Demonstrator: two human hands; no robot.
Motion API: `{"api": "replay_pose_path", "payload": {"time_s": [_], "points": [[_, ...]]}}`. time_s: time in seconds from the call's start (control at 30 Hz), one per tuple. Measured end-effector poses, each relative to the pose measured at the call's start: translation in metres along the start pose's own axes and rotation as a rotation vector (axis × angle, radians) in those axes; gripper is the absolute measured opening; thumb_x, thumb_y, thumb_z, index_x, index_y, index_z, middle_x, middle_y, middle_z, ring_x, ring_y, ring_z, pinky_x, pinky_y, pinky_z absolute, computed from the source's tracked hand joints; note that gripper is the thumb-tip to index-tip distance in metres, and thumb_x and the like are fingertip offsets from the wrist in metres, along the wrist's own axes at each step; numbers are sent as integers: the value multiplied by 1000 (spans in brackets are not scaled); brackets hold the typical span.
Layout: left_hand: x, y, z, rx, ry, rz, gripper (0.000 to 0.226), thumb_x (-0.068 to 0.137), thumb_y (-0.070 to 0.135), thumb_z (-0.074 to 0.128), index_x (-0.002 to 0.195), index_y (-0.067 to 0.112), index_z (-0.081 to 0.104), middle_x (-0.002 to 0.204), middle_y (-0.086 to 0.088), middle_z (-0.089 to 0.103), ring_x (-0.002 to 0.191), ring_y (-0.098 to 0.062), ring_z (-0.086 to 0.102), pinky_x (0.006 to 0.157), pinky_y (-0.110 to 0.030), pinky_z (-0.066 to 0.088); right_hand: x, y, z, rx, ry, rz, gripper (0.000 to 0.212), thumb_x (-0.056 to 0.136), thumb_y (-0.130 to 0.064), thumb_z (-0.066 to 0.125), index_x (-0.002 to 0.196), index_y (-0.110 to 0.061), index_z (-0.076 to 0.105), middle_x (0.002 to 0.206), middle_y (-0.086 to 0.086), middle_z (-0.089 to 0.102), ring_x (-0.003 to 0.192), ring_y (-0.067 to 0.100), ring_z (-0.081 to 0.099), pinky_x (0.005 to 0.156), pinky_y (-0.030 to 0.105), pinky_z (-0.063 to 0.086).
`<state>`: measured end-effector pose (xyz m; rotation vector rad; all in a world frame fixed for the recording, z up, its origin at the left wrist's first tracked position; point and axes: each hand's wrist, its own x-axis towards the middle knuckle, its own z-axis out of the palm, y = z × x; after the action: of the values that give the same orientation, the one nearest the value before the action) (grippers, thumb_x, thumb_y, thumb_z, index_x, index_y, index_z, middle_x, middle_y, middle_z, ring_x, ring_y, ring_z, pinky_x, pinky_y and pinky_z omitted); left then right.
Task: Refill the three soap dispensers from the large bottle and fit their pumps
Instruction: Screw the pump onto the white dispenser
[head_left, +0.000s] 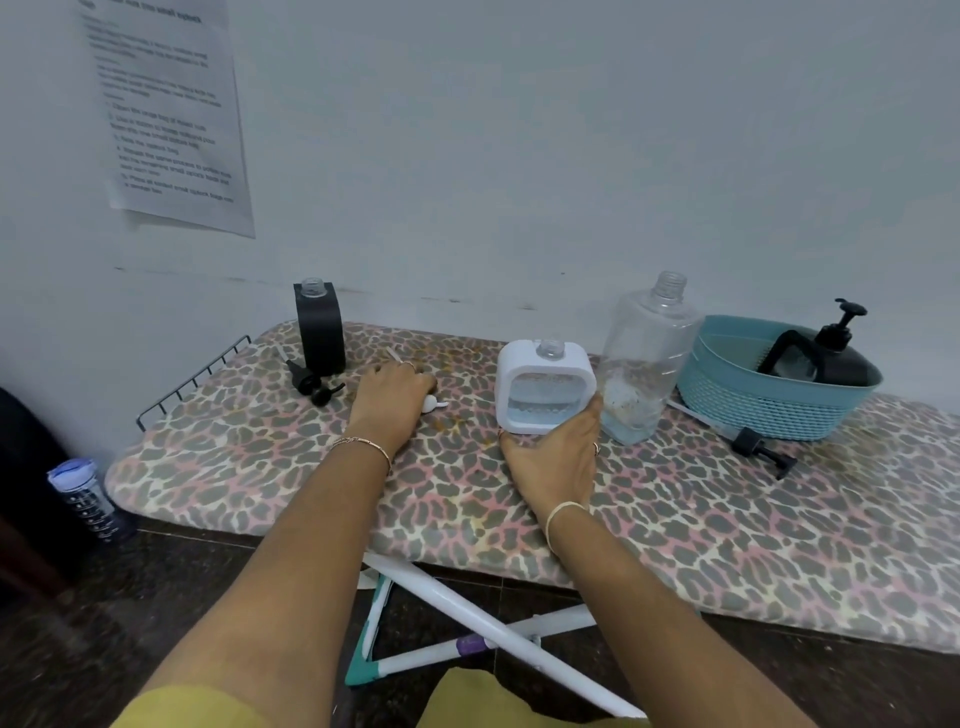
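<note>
On the leopard-print ironing board, the left hand curls its fingers over the white pump. The right hand grips the white dispenser beside the large bottle. Print on the wall sheet is too blurred to read.

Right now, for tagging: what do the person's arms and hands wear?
Bare forearms, no sleeves. The left hand has a thin gold chain bracelet at the wrist; the right hand a pale thread band and a ring.
</note>
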<state>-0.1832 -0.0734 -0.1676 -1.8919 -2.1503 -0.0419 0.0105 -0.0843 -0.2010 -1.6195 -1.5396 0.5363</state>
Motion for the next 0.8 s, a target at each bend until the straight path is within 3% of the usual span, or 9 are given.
{"api": "replay_pose_path", "payload": {"time_s": [0.17,0.27,0.4,0.57,0.67,0.8], "points": [[8,13,-2,-269,142,-55,40,87,5,59,124,19,55,113,-9,61,103,-29,57,87,-39,42,-1,0,-1,-8,-4,-6,122,71,-43,78,151,-5,-6,159,12,11,146,24,16,118,32,17],[12,29,-21,-714,343,-123,36,89,0,57,124,11,59,116,-12,65,103,-28,60,81,-32,42,-2,-1,-2,-8,-3,-1,121,72,-43,77,151,-4,-5,159,12,12,146,24,15,118,32,16],[28,50,-70,-1213,464,-283,34,93,15,61,125,7,56,119,-10,64,106,-22,61,85,-23,43,-3,-2,-2,-14,2,5,121,72,-46,76,151,-4,-6,158,12,12,146,24,15,118,33,16],[40,69,-119,-1369,563,-145,39,97,20,55,133,9,50,113,-6,63,95,-16,59,83,-20,44,-3,-3,-1,-6,7,15,120,72,-48,74,151,-5,-5,158,12,12,146,23,15,117,32,15],[42,80,-128,-1413,568,-100,43,96,21,56,136,10,47,112,-4,61,86,-11,56,75,-10,44,-4,-3,-2,7,14,20,119,71,-46,75,151,-6,-4,157,11,13,145,23,16,117,32,17],[41,90,-126,-1452,524,-98,43,95,20,59,134,10,45,116,-3,59,91,-11,56,72,-3,43,-5,-3,-3,10,13,24,118,71,-45,75,151,-6,-3,157,11,14,145,23,17,117,33,19]]}}
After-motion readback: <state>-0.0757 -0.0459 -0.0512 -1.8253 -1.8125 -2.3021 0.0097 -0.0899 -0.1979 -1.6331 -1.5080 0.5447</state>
